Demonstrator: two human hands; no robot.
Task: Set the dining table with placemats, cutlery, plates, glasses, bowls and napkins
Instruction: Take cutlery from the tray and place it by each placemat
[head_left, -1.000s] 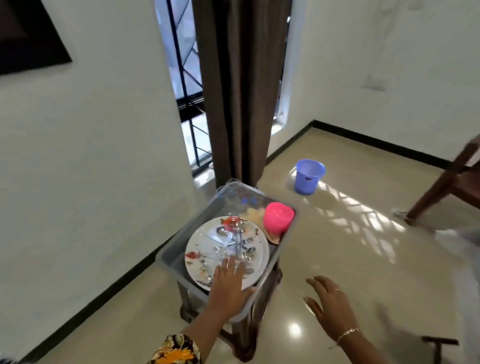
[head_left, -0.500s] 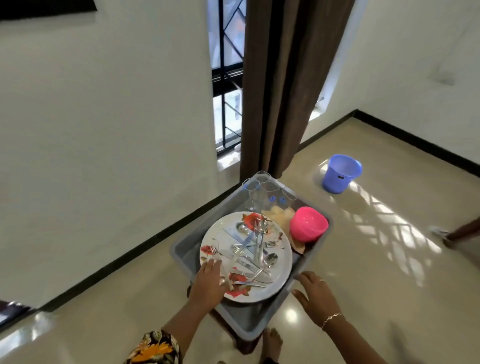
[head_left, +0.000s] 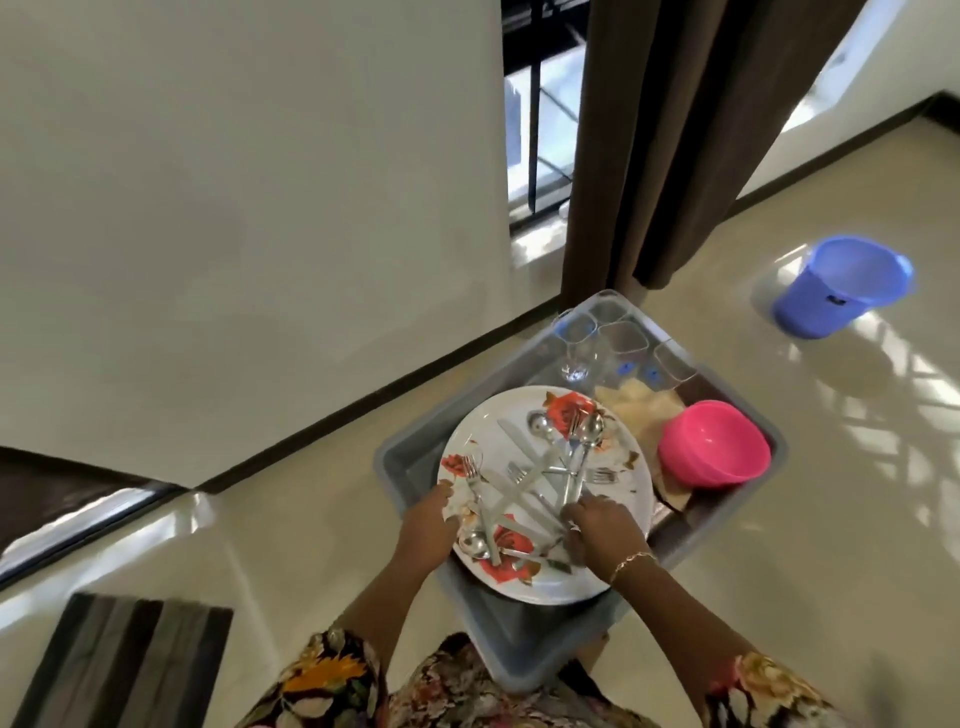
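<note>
A grey plastic tub (head_left: 410, 457) stands in front of me on a low stand. In it lies a white plate (head_left: 519, 410) with red flowers, covered with several forks, knives and spoons (head_left: 540, 467). My left hand (head_left: 428, 522) grips the plate's left rim. My right hand (head_left: 602, 532) lies on the near side of the plate with its fingers curled over the cutlery handles. A pink bowl (head_left: 714, 449) sits at the tub's right. Clear glasses (head_left: 618, 343) stand at its far end, beside a pale yellow cloth (head_left: 639, 408).
A blue bucket (head_left: 841, 283) stands on the glossy floor to the right. A brown curtain (head_left: 675, 130) hangs behind the tub beside a barred window. The white wall runs along the left. A striped grey mat (head_left: 119, 665) lies at the lower left.
The view has tilted down and come closer to the tub. My right hand moved from outside the tub's rim onto the cutlery on the plate. My left hand stays at the plate's left rim.
</note>
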